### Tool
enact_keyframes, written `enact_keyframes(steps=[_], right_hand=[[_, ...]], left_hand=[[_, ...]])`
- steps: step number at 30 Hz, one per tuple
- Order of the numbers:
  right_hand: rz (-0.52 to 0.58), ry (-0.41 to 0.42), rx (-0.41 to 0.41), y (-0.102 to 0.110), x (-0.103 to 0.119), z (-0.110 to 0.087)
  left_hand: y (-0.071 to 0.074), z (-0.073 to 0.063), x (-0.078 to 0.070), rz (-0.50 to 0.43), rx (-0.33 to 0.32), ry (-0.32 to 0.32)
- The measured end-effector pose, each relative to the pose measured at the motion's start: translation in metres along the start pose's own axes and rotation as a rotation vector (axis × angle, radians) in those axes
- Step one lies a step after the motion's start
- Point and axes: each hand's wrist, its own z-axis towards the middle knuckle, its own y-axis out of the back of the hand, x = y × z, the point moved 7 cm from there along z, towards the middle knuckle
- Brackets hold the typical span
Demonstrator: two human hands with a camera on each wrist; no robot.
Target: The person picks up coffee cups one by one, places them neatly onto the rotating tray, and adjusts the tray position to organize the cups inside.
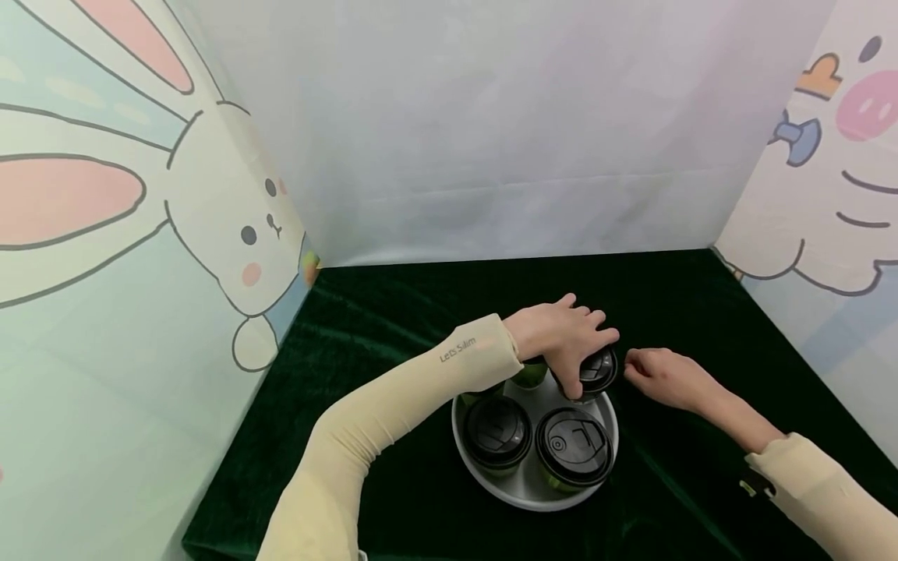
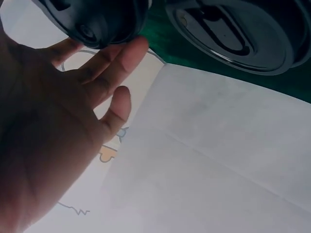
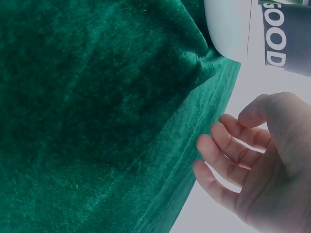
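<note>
My left hand point(image 1: 571, 339) grips a cup by its black lid point(image 1: 599, 371) at the tray's far right edge. Thumb on the near side, fingers round the far side. In the left wrist view two fingertips pass behind that lid point(image 2: 97, 22), and the little finger stands apart from it. Black-lidded cups point(image 1: 500, 430) point(image 1: 575, 446) stand on a round silver tray point(image 1: 522, 499). Others are partly hidden under my left forearm. My right hand point(image 1: 662, 376) hovers right of the tray, loosely curled and holding nothing; the right wrist view shows its fingers apart from everything.
Dark green velvet cloth point(image 1: 393, 312) covers the table under the tray. A white backdrop point(image 1: 491, 156) rises behind, with cartoon-printed panels point(image 1: 231, 195) on both sides. A cup's dark band lettered "GOOD" point(image 3: 291, 39) shows beyond my right hand in its wrist view.
</note>
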Motion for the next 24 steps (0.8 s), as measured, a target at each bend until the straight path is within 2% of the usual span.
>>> enact_keyframes(steps=[11,24], right_hand=[[0.004,-0.004,0.014,-0.001,-0.001,0.004],[0.023,0.008,0.026,-0.005,0.002,0.010]], left_hand=[[-0.013,0.010,-0.005,-0.007,0.071,-0.015],[-0.022,0.014,0.001,-0.064,0.078,-0.022]])
